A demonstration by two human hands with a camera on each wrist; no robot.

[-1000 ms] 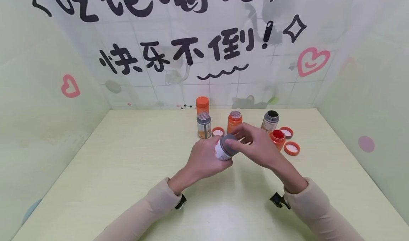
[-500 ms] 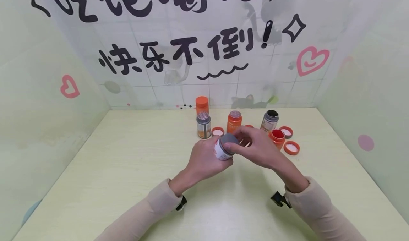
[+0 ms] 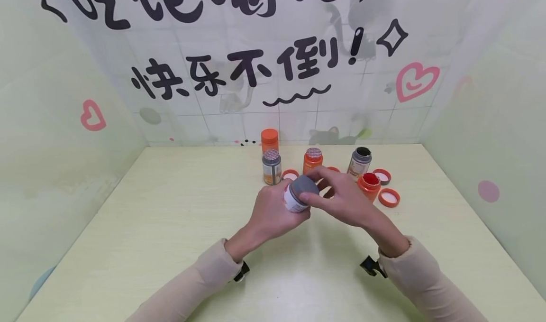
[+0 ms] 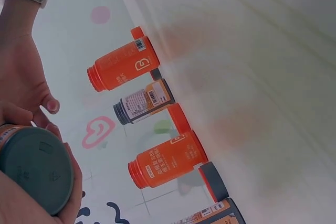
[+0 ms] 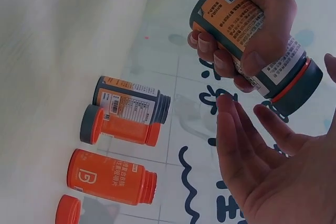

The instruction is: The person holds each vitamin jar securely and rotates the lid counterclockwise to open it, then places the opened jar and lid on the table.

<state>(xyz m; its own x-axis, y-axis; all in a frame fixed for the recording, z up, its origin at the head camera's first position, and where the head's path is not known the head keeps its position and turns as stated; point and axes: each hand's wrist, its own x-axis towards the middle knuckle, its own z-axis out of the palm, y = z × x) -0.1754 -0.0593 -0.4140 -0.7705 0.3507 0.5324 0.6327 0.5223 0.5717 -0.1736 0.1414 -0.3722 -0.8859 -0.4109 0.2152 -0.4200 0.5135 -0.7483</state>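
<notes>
My left hand [image 3: 273, 210] grips a dark grey pill bottle [image 5: 231, 17] with a white and orange label, tilted above the table. Its grey screw cap [image 5: 300, 90] is on, with an orange line under the rim. My right hand [image 3: 347, 198] is at the cap, its thumb at the near side in the head view. From the right wrist, the right fingers [image 5: 239, 156] look spread and fairly straight around the cap; firm contact cannot be made out. The left wrist view shows the bottle's dark base [image 4: 39, 169].
Behind the hands stand a capped orange bottle [image 3: 269, 137], foil-sealed grey [image 3: 272, 170] and orange [image 3: 313, 163] bottles, and uncapped grey [image 3: 359, 163] and orange [image 3: 369, 187] ones. Removed caps, including an orange-rimmed cap [image 3: 389, 197], lie among them on the pale table [image 3: 170, 208].
The held bottle has shifted slightly up and left, and more of its cap shows. My right thumb has moved lower on the cap; the other bottles stay put.
</notes>
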